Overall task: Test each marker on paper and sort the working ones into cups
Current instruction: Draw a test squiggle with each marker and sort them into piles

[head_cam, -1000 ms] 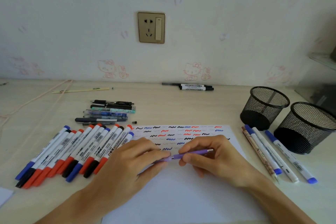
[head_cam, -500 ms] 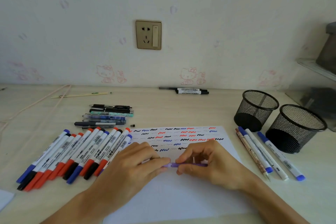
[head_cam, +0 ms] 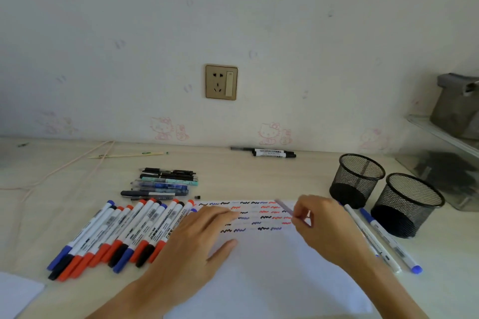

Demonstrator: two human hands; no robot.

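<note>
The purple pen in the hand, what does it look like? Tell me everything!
The purple pen is thin and pale purple, probably plastic, and blurred, so no cap or tip can be made out. The right hand pinches its lower end between fingers and thumb. It slants up and to the left from the hand, raised over the top right part of the white paper, above the rows of squiggles. Only the hand touches it. The left hand lies flat on the paper, apart from it.

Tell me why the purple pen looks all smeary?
In the head view, the purple pen is streaked by motion blur in the right hand; the left hand lies flat on the paper, also slightly soft; the mesh cups look sharper.
</note>
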